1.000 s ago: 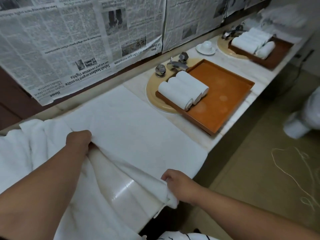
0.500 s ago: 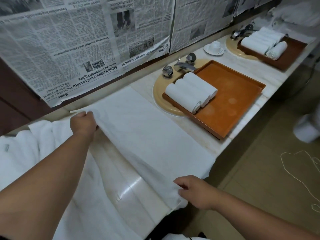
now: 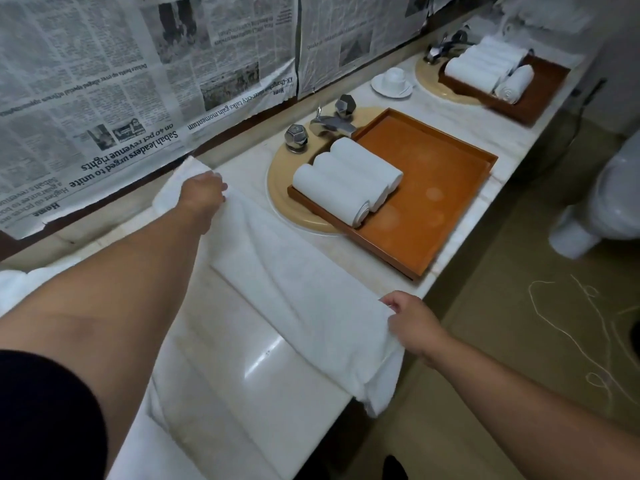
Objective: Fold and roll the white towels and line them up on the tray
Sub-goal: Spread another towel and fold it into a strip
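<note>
A white towel lies folded lengthwise across the marble counter, running from the back wall to the front edge. My left hand grips its far end near the wall. My right hand pinches its near end at the counter's front edge, where a bit of cloth hangs over. To the right, an orange-brown tray sits over the sink and carries three rolled white towels side by side at its left end.
A chrome tap with two knobs stands behind the tray. Further right are a white cup on a saucer and a second tray of rolled towels. More white cloth is piled at the left. Newspaper covers the wall.
Both hands have carried the towel's left edge over to the right, folding the wide towel into a narrower strip. The view has shifted a little to the left.
</note>
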